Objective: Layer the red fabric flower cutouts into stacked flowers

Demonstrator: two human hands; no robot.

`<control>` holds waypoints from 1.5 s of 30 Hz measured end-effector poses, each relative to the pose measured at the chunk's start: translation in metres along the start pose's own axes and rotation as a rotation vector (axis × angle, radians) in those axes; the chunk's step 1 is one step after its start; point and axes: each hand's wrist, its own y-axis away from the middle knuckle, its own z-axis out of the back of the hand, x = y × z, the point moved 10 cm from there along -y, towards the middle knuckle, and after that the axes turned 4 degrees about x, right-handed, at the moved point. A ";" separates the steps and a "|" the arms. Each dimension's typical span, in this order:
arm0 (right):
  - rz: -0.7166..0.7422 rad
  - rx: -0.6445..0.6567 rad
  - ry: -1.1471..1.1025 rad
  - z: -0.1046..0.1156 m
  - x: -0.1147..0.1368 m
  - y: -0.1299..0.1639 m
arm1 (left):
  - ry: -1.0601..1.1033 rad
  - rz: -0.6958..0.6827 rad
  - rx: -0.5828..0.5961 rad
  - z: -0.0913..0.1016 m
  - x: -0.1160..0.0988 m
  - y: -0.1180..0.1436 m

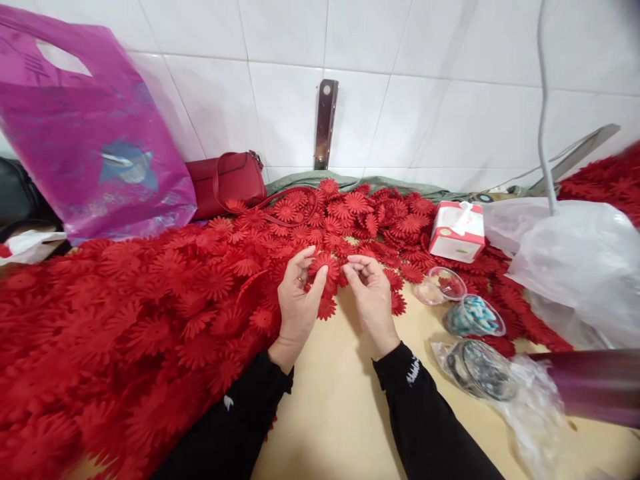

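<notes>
Between thumb and fingers my left hand [299, 300] pinches a red fabric flower [324, 265], held up with its petals facing me. Close to its right edge is my right hand [373, 297], thumb and fingertips pressed together. Whatever those fingertips grip is too small or hidden to make out. A deep heap of loose red flowers [165, 333] spreads on the left, and more lie behind both hands. The tabletop [330, 400] is pale yellow and shows between my forearms.
At the left stands a purple plastic bag [100, 133] beside a red handbag [227, 183]. On the right are a tissue box [457, 233], a clear plastic cup [443, 287], a cup with blue-and-white contents [473, 317], a bagged round container [483, 370] and white plastic bags [580, 260]. A tiled wall [285, 113] closes the back.
</notes>
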 end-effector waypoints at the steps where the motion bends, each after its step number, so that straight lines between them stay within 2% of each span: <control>1: 0.004 -0.035 0.017 0.005 -0.001 -0.001 | 0.021 0.007 -0.018 0.002 0.001 -0.001; 4: 0.040 -0.050 0.032 0.008 0.006 -0.001 | 0.100 0.058 -0.036 0.002 0.008 -0.003; 10: 0.201 0.152 0.138 -0.018 0.036 0.008 | 0.316 0.170 0.010 -0.005 0.024 -0.006; 13: 0.194 0.191 0.170 -0.026 0.035 0.010 | 0.325 0.204 0.036 -0.007 0.027 -0.006; 17: 0.132 0.216 0.093 -0.029 0.023 0.010 | 0.314 0.221 0.058 -0.009 0.026 -0.004; 20: 0.052 0.140 0.048 -0.019 0.010 0.006 | 0.362 0.233 0.140 -0.020 0.025 -0.002; 23: 0.021 -0.013 -0.002 0.003 0.001 0.001 | 0.362 0.253 0.214 -0.029 0.026 0.000; 27: 0.026 -0.154 -0.033 0.026 -0.002 -0.001 | 0.318 0.217 0.121 -0.017 0.028 -0.004; 31: 0.088 0.004 0.257 0.009 0.008 -0.002 | 0.305 0.195 0.004 0.000 0.028 -0.007; 34: 0.222 0.002 0.384 0.002 0.029 0.004 | 0.317 0.215 -0.031 0.003 0.028 -0.007; 36: 0.317 -0.024 0.385 0.000 0.046 0.009 | 0.329 0.209 -0.033 0.002 0.026 -0.006; 38: 0.367 0.010 0.364 -0.008 0.056 0.013 | 0.343 0.196 -0.005 -0.002 0.024 -0.006; 42: 0.293 0.145 0.250 -0.025 0.050 0.015 | 0.458 0.238 0.057 -0.013 0.029 -0.003; 45: 0.225 0.164 0.156 -0.027 0.038 0.014 | 0.519 0.275 0.070 -0.017 0.033 -0.001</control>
